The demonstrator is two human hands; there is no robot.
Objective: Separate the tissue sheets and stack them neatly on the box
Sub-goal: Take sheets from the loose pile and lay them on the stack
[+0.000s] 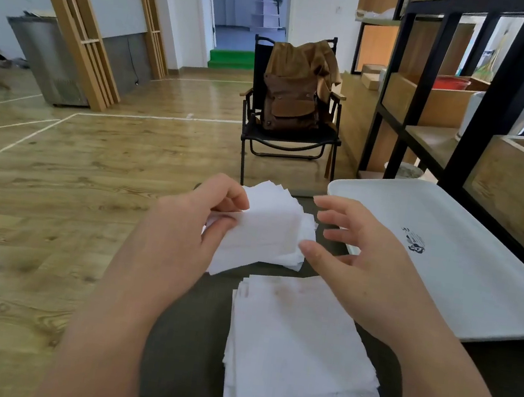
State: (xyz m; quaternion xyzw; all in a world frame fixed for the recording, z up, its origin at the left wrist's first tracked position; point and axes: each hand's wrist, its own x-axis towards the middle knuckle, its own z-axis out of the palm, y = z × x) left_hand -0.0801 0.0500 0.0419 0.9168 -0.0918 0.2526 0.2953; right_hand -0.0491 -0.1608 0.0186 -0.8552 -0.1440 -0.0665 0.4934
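Note:
My left hand (pixel 191 222) grips a thick bundle of white tissue sheets (pixel 266 229) by its left edge, held up above the dark box (pixel 189 338). My right hand (pixel 356 254) hovers at the bundle's right edge with fingers spread and straight; its thumb tip touches the edge of the sheets. Below the hands, a stack of separated tissue sheets (pixel 297 346) lies flat on the dark box, its edges slightly fanned at the left.
A white tray (pixel 464 268) with a small dark logo lies to the right of the box. Behind it stands a black metal shelf (pixel 492 105) with wooden crates. A black folding chair (pixel 289 135) with a brown backpack stands ahead on the wooden floor.

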